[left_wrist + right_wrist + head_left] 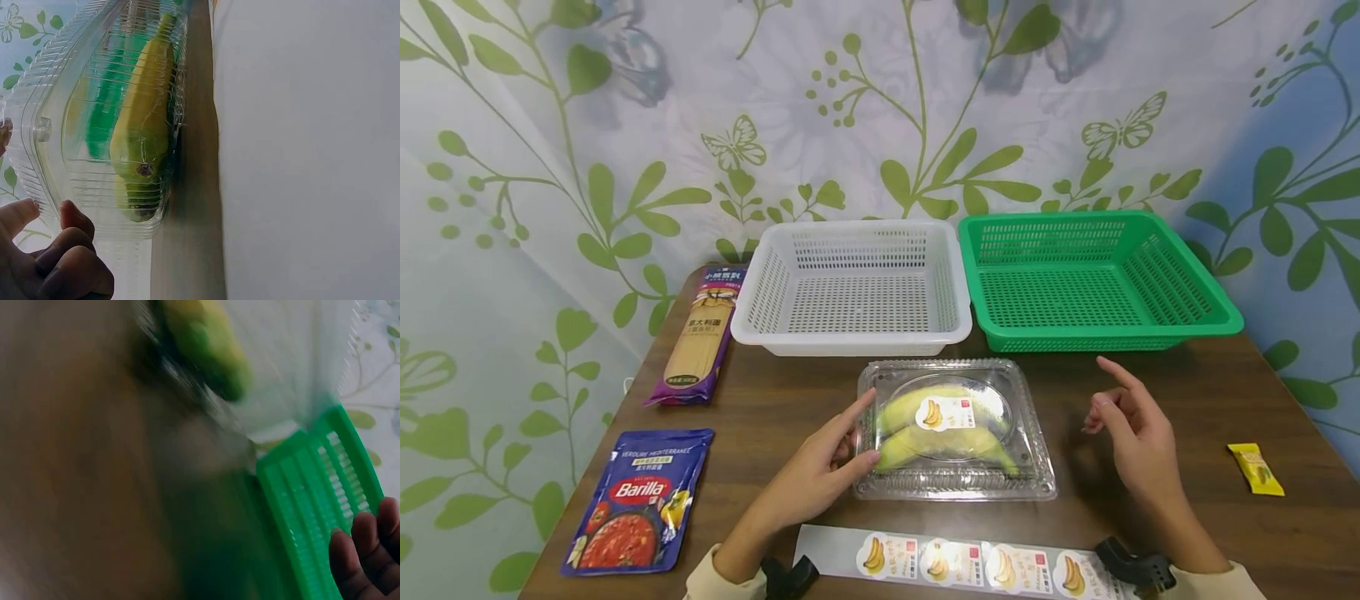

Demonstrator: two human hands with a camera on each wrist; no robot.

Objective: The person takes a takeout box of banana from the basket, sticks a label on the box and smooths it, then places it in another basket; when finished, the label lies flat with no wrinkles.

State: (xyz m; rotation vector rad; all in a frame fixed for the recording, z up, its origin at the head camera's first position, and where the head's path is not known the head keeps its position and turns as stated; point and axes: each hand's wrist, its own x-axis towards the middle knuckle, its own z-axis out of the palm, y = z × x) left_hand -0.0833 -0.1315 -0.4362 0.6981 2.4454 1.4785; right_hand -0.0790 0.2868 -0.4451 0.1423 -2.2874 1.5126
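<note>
A clear plastic clamshell box [951, 487] of yellow-green bananas [925, 450] lies closed on the table. A banana-printed label [946, 413] is on its lid. My left hand [816, 471] is at the box's left side, with index finger and thumb stretched to its edge and the other fingers bent; in the left wrist view these bent fingers [78, 265] are beside the rim. To the right of the box, apart from it, my right hand [1138, 442] hovers with index finger extended and the others loosely curled, holding nothing. Below the box lies a strip of banana labels [951, 567].
Behind the box stand a white basket [850, 339] and a green basket [1090, 340], side by side. On the left are a pasta pack [700, 337] and a blue Barilla sauce pouch [636, 500]. A small yellow packet [1257, 468] lies near the right edge.
</note>
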